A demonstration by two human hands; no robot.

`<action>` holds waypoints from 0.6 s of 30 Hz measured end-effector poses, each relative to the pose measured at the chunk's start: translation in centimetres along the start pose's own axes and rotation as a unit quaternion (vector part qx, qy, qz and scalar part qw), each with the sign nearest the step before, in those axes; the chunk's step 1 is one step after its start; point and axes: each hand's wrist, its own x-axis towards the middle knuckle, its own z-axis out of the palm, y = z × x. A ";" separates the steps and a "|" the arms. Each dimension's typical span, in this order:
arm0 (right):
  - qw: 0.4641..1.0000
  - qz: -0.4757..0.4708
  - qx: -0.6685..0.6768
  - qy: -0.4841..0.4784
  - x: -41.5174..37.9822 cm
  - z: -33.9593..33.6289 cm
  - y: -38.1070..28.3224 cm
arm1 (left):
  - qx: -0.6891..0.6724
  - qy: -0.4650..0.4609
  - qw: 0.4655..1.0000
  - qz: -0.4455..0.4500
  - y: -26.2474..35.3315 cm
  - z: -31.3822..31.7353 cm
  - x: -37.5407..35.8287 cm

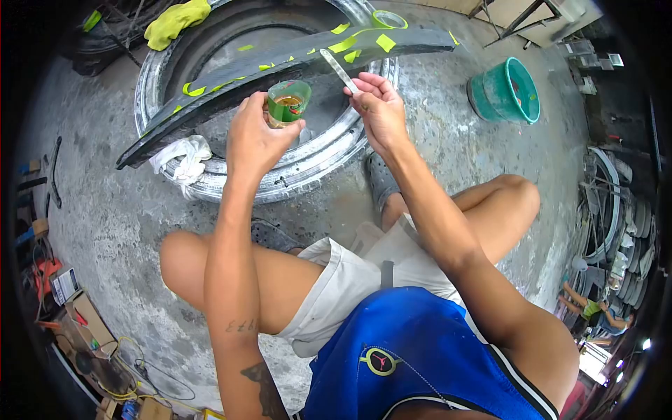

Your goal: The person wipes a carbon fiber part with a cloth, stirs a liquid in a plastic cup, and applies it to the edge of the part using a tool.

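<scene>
A small green cup (288, 101) with a brownish liquid inside sat in the left hand (255, 136), whose fingers were wrapped closed around its lower wall. It was held above the inner opening of a big metal wheel rim (315, 168) that lay flat on the concrete floor (448, 140), just in front of a long black curved panel (280, 66). The right hand (378, 108) was just beside the cup, its fingers pinched shut on the lower end of a flat pale stick (339, 70). The stick slanted up and to the left, with its far end over the panel.

The panel lay across the rim from its lower left edge to its upper right edge and carried several patches of yellow-green tape (364, 42). A roll of tape (388, 19) rested at the far right edge of the rim, close to the panel's end. A white rag (183, 157) lay bunched against the rim's left edge, under the panel's low end. A yellow cloth (176, 21) sat at the rim's far left edge. A teal bucket (505, 91) stood tilted on the floor, well to the right of the rim. The person squatted at the rim's near edge, one gray shoe (381, 178) touching it.
</scene>
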 end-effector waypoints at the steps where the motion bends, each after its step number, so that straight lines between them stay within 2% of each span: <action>1: 1.000 0.010 0.000 0.009 -0.1 0.0 0.0 | 0.000 0.001 1.000 0.000 0.0 0.0 -0.1; 6: 0.999 0.031 -0.022 0.033 -1.5 -1.0 0.2 | 0.010 0.004 1.000 0.004 -0.5 0.1 -0.1; 9: 0.998 0.013 -0.043 0.049 -2.2 -1.0 0.0 | 0.002 0.021 1.000 0.021 -0.7 0.2 -0.2; 12: 0.995 -0.046 -0.082 0.024 -2.3 -0.3 -0.7 | -0.013 -0.001 1.000 0.001 -0.4 0.1 -0.1; 18: 0.993 -0.062 -0.095 0.039 -2.1 1.8 -1.1 | -0.003 0.003 1.000 0.015 -0.2 0.2 -0.1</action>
